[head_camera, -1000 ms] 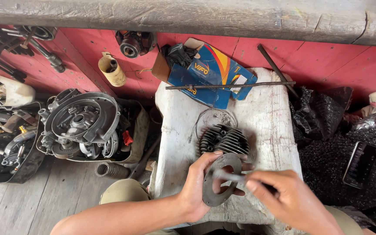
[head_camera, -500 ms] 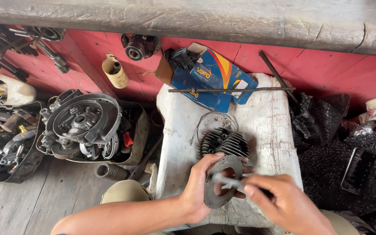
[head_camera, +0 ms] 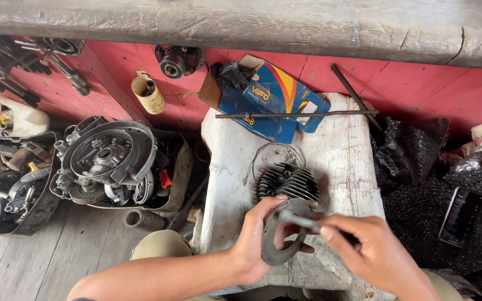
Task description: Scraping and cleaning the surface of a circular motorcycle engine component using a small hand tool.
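Left hand point(head_camera: 255, 239) clasps dark ring plate point(head_camera: 282, 234) by near-left rim, just below finned cylinder head point(head_camera: 287, 183) (on white block point(head_camera: 341, 161)); right hand point(head_camera: 372, 253) pinches thin tool point(head_camera: 299, 219), long axis running leftward across ring

Our left hand point(head_camera: 255, 239) holds a dark ring point(head_camera: 282, 234) while our right hand point(head_camera: 372, 253) pokes a thin tool point(head_camera: 299, 219) at it, near the ribbed metal part point(head_camera: 287, 182) on the white bench point(head_camera: 341, 150).
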